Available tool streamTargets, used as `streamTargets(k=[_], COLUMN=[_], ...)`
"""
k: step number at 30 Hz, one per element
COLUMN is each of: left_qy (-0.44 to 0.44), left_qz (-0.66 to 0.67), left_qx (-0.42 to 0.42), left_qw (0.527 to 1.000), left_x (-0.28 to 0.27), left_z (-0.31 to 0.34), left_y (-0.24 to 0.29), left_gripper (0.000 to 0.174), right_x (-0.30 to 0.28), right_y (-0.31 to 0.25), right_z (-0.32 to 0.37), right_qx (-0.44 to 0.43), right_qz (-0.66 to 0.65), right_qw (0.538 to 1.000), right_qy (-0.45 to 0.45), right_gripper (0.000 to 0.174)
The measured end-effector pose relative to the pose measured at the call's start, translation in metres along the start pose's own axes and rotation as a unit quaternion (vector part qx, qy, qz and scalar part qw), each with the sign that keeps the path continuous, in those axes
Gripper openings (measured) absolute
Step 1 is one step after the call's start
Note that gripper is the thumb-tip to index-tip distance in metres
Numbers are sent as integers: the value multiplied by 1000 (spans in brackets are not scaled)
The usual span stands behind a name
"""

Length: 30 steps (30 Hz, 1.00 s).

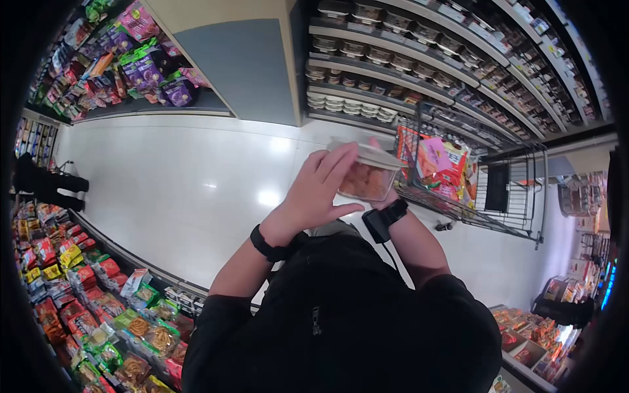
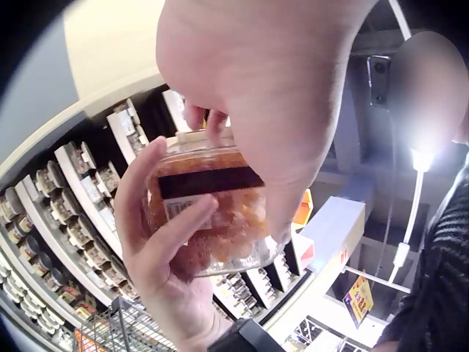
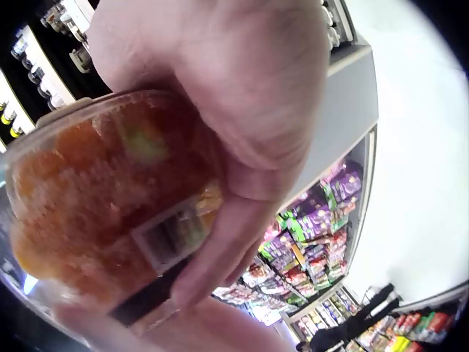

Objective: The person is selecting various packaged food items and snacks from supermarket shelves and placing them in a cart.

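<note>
A pale glossy floor (image 1: 183,177) runs down a shop aisle. On its left edge stand racks of snack bags (image 1: 85,275). Along the far edge, several tiers of dark shelves (image 1: 419,59) carry rows of small lidded tubs, too many and too small to count. One wire shopping cart (image 1: 517,190) stands near the right end of those shelves. It holds red and pink packets (image 1: 439,160) whose print is too blurred to read. One other person (image 1: 46,183) in dark clothes stands at the far left edge.

Both hands are raised in the air in front of the chest and just left of the cart, and between them is one clear plastic tub (image 1: 367,177) of orange pieces. The left hand (image 1: 318,190) lies against its near side, with the fingers reaching its lid and the thumb below, clamping it. The right hand (image 3: 234,95) wraps its fingers around the far side and bottom, gripping it firmly. Each wrist wears one black strap.

The tub's underside bears one white label (image 2: 183,209) beside a black band (image 2: 209,181). The label's writing cannot be read.
</note>
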<state>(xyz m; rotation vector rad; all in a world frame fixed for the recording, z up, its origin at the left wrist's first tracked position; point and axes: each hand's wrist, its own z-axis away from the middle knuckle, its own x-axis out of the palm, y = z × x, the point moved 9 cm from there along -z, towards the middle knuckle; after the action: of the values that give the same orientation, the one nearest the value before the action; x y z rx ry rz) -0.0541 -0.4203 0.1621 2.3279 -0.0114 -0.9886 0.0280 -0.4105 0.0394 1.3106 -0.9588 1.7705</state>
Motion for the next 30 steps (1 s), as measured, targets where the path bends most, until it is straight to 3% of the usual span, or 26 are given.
streamTargets(k=[1,2,5,7,8,9,10,11,13,14,16,17,19,21,22,23,25,26,27,28,29,30], left_qy=[-6,10,-21,-14,-16,-38,-33,-14,-86,-126,-136,-139,-118,-197,-182,-177,-291,-292,-294,-355,-416,-395], left_qz=[-56,-40,3,74,115,135,206,262,265,251,251,256,257,197,137,133,35,40,33,-35,-101,-75], left_qx=[56,56,57,35,11,-11,-5,-21,-33,-55,-49,-39,-60,-200,-128,-134,-142,-170,-189,-197,-204,-217], left_qw=[997,998,998,997,993,990,978,965,960,958,957,956,957,939,965,966,946,940,936,913,881,890], left_x=[6,3,15,27,40,55,68,72,120,143,169,185,230,276,295,316,371,396,406,418,426,421], left_z=[2,-2,-17,-13,-2,6,9,20,9,4,-13,-24,-47,-69,-74,-70,-55,-62,-62,-49,-35,-35], left_y=[22,32,34,18,14,13,6,-4,1,1,5,5,0,-17,-23,-37,-54,-63,-63,-59,-56,-56], left_gripper=[95,89,86,82,81,75,71,67,66,65,64,62,60,58,52,52,39,30,30,28,27,25], right_x=[4,23,33,9,-21,-53,-45,-53,-75,-82,-108,-112,-116,-132,-131,-150,-229,-266,-318,-369,-414,-466], right_y=[11,26,19,10,3,-7,-15,-20,-49,-66,-83,-98,-164,-241,-267,-283,-348,-369,-391,-401,-404,-411], right_z=[17,29,46,53,64,84,91,92,126,144,174,179,194,221,235,239,253,245,246,251,235,236], right_qx=[-7,23,-7,35,5,-26,-49,-49,-28,-29,83,82,-46,-106,-134,-128,-241,-228,-233,-233,-217,-193], right_qz=[3,-112,-189,-87,13,104,80,80,227,220,276,269,343,509,505,507,556,552,461,366,365,400], right_qw=[1000,991,963,972,998,988,995,995,973,975,947,950,933,839,825,826,723,734,759,767,772,684], right_qy=[7,-73,-192,-214,-57,107,35,35,17,13,142,137,101,159,216,210,332,323,397,473,472,578], right_gripper=[69,71,77,73,71,69,60,60,58,58,65,65,67,67,66,66,65,65,65,66,66,62])
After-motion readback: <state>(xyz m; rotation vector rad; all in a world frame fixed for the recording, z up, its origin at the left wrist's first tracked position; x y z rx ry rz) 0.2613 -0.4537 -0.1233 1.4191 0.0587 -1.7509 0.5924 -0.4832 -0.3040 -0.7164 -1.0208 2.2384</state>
